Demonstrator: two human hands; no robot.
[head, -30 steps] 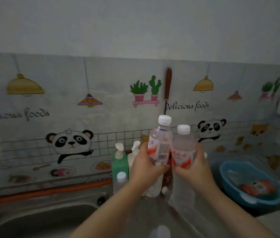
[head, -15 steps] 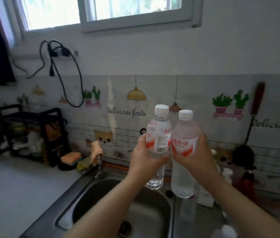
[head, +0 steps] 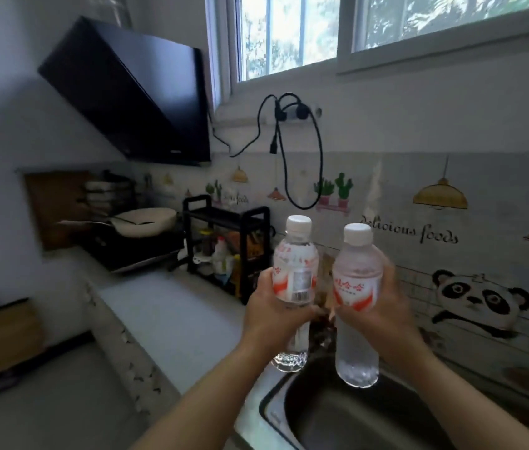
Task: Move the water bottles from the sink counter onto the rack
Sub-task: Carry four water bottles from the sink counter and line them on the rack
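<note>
Bottles upright, one clasped in each of the hands — left hand point(head: 271, 311) round the left bottle point(head: 294, 287), right hand point(head: 383, 306) round the right bottle point(head: 357, 297) — above the sink point(head: 337, 414); black rack point(head: 227, 248) stands on the counter point(head: 175, 313) ahead-left, nearer the left hand.

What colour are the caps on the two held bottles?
Both caps, left bottle's and right bottle's, are white; head view.

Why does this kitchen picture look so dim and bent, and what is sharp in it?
Head view: daylight from the window backlights the room, so the range hood and rack go dark. The wide lens bows the walls and counter edges. The two bottles in the hands are sharpest; the far-left corner smears.
</note>
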